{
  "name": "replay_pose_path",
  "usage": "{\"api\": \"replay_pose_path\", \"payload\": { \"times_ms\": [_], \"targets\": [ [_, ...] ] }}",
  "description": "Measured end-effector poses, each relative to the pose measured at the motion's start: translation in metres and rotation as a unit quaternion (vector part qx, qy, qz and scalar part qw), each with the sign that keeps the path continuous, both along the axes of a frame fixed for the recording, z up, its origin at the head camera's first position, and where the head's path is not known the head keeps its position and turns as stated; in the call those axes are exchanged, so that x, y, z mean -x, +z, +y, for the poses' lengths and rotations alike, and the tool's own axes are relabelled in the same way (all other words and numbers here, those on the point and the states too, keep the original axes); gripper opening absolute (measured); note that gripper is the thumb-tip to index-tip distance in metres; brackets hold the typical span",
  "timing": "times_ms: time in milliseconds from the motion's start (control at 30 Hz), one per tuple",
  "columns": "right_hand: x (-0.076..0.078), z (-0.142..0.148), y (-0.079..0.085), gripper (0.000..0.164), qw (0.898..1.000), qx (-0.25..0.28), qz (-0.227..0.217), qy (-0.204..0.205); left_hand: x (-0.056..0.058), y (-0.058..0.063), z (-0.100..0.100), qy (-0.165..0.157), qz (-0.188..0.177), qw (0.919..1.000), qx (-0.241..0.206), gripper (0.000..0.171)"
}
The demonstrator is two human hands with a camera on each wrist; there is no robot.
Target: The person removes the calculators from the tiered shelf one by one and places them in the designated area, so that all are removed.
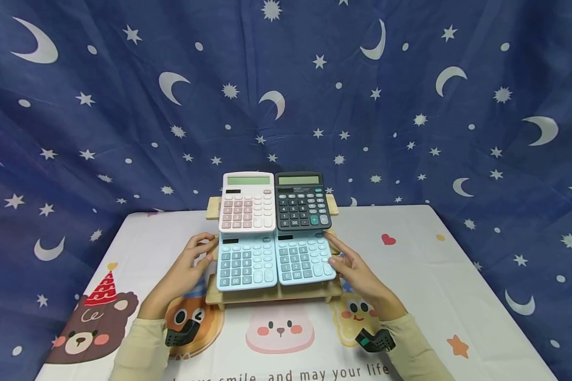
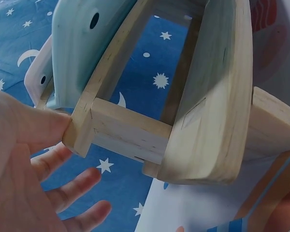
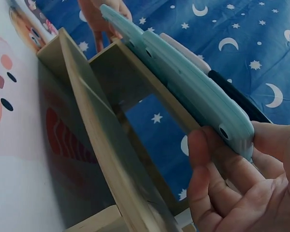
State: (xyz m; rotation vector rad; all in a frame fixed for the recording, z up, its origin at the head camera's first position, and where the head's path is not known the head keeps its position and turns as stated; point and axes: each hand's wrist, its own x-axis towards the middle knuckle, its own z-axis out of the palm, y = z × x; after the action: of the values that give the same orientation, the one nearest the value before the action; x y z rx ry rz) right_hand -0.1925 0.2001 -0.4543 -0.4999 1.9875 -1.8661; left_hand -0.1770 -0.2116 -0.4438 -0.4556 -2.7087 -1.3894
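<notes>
One right-hand light blue rectangular calculator with grey number keys (image 1: 301, 259) is gripped at its right side by the right hand (image 1: 359, 278): in the right wrist view the fingers are bent against its back and the thumb is set at its edge, opened only as far as its thickness requires. Beside it, on the front tier of a stepped rack of pale wood (image 1: 276, 294), a left-hand light blue calculator of the same design (image 1: 247, 262) is propped. On the higher tier behind, a white calculator with pink number keys (image 1: 248, 203) is placed at left and a black calculator with dark number keys (image 1: 303, 203) at right; from the head view, the screens of the lower pair are hidden by the upper pair.

By the left hand (image 1: 190, 264), the end of a rack rail is pinched between thumb and index finger, while the other fingers are spread, slightly bent, apart from the wood. Whether the nearby blue calculator is also touched cannot be told.

The rack is stood on a white cloth printed with cartoon figures (image 1: 410, 275), backed by dark blue fabric patterned with moons and stars (image 1: 314, 137). Both forearms are covered by beige sleeves (image 1: 140, 346).
</notes>
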Motion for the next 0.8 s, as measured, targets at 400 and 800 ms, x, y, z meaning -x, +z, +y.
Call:
{"api": "replay_pose_path", "payload": {
  "times_ms": [400,800],
  "targets": [
    [0.002,0.010,-0.002,0.070,0.997,0.052,-0.009,0.047,0.001,0.001,0.002,-0.009,-0.011,0.9999,-0.005,0.046],
    [0.000,0.036,-0.003,0.066,0.995,0.065,-0.015,0.069,-0.001,0.001,0.000,-0.015,-0.022,0.9995,-0.017,0.046]
  ]
}}
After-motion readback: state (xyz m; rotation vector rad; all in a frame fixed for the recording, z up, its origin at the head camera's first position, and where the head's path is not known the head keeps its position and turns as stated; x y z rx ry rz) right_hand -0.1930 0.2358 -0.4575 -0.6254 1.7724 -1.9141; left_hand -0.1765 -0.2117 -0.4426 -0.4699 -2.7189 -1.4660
